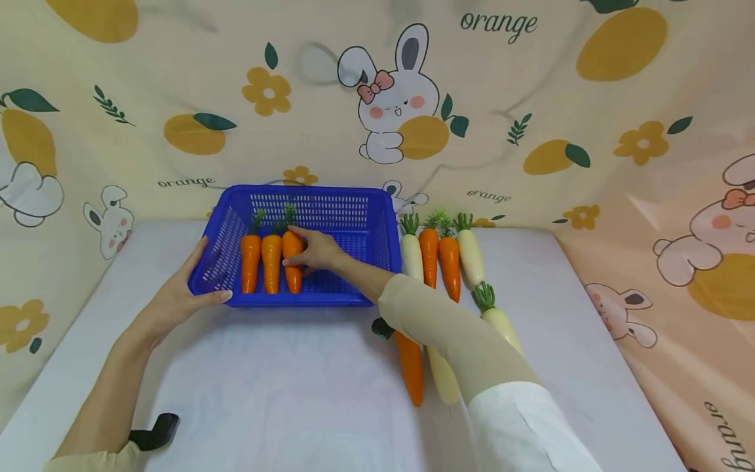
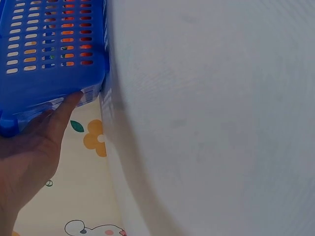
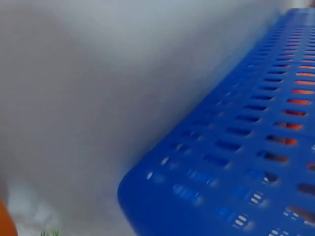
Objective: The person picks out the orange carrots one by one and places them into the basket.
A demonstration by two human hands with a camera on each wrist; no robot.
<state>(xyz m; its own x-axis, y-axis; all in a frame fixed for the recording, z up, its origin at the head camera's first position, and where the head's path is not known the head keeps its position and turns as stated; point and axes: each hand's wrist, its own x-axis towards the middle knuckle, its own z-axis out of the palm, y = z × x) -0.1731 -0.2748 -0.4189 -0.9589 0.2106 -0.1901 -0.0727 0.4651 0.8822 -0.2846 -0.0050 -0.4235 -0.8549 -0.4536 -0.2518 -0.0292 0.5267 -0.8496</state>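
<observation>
My right grip [image 1: 318, 250] pinches one carrot [image 1: 291, 245], two carrots [image 1: 271, 262] left of it; left grip [image 1: 175, 290], spread wide, touches basket [image 1: 318, 300].

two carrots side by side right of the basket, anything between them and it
Yes: a white radish lies along the basket's right side, between it and the two carrots. The basket's own right wall also stands between.
</observation>
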